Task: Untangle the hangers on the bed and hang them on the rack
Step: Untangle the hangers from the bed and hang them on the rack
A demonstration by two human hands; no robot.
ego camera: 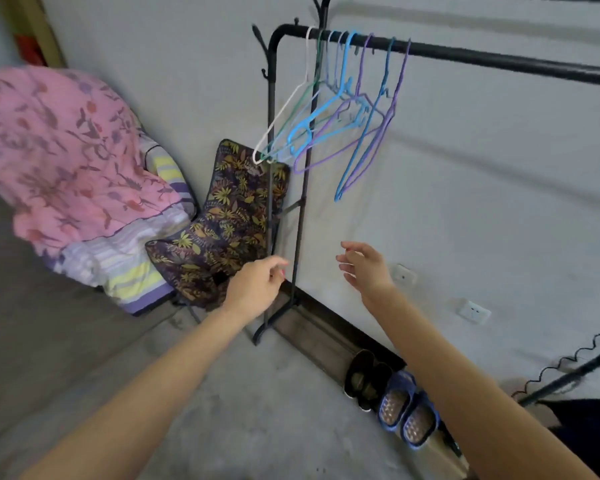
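Grey concrete floor [257, 410] meets a plain pale wall [482, 188], with a dark skirting strip along the joint. Black rack [499, 58] stands against the wall; its rail runs from upper centre to the right edge, and its left upright reaches down to a foot on the floor.

Hangers [340, 109] are on the rail, bunched near its left end: one white [284, 112], one green, several blue and purple. All hang by their hooks and swing out at a slant; their lower bars overlap one another. Exact count cannot be told from the blur.

Left hand [257, 289] is raised low in front of the rack's upright, fingers loosely curled, holding nothing. Right hand [364, 268] is raised beside it, apart from it, fingers spread and slightly bent, also holding nothing. Neither hand touches a hanger or the rack; both are well below the hangers.

Left of the rack, a folded chair [229, 216] with a dark leaf-print cover leans at the wall. Beside it lies striped bedding [132, 268] under a pink floral quilt [63, 150]. Along the skirting stand dark shoes [364, 379] and blue slippers [409, 410], side by side. Two wall sockets [471, 311] sit low on the wall. A second dark frame with a wavy edge [568, 372] enters at lower right.
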